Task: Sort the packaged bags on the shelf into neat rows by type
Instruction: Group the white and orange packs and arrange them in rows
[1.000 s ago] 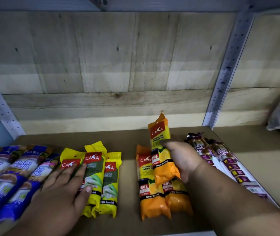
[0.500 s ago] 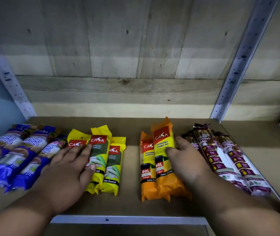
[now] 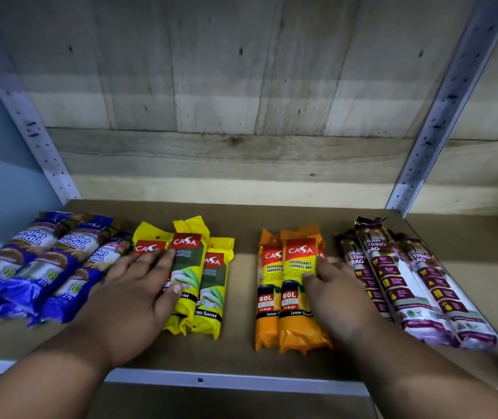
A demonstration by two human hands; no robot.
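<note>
Four groups of packaged bags lie on the brown shelf [image 3: 241,352]. From left: three blue bags [image 3: 39,267], three yellow bags [image 3: 202,276], three orange bags [image 3: 290,285], three purple drawstring bags [image 3: 405,279]. My left hand [image 3: 132,297] lies flat on the leftmost yellow bags, fingers spread, gripping nothing. My right hand [image 3: 335,294] rests palm down on the right side of the orange bags, covering most of the third one, fingers apart.
A wooden plank wall [image 3: 241,116] closes the back of the shelf. Perforated metal uprights [image 3: 441,116] stand at the back corners. A metal front rail [image 3: 199,381] edges the shelf. Bare shelf board shows between the yellow and orange groups and behind all bags.
One second ago my right hand held an orange bag lifted above the others; it now lies flat in the orange row under my palm. The left hand stayed on the yellow bags.
</note>
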